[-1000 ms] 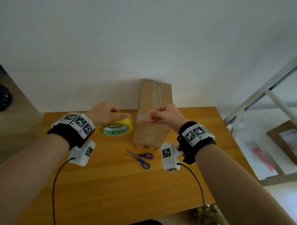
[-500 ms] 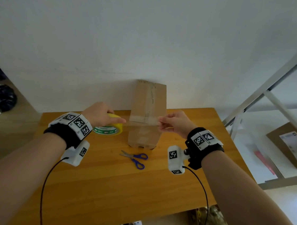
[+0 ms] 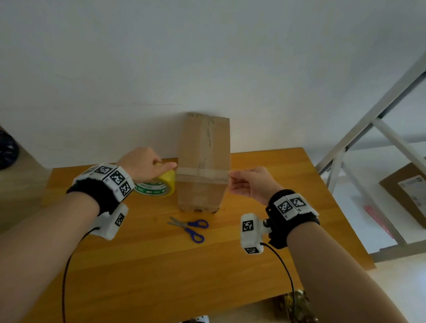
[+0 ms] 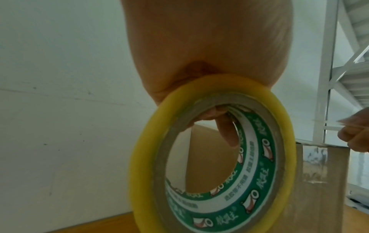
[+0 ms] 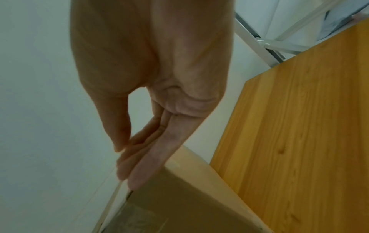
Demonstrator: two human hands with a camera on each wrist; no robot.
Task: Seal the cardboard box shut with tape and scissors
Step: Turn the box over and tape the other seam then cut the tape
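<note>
A tall brown cardboard box (image 3: 204, 146) stands upright at the back of the wooden table (image 3: 153, 268), against the wall. My left hand (image 3: 146, 165) grips a yellow tape roll (image 3: 157, 185) with a green-printed core (image 4: 249, 181), just left of the box, fingers hooked through the core. A clear strip of tape (image 3: 201, 172) runs from the roll across the front of the box. My right hand (image 3: 248, 185) pinches the strip's free end just right of the box, thumb against fingertips (image 5: 123, 151). Blue-handled scissors (image 3: 189, 227) lie on the table in front of the box.
A white wall rises right behind the table. A white metal shelf frame (image 3: 369, 134) stands to the right, with another cardboard box (image 3: 413, 194) on the floor beyond it. Cables trail from both wrist cameras over the table's near edge.
My hands moved apart, the right hand drawing the tape end rightward. The strip now spans the whole width of the box instead of a short stub near its middle.
</note>
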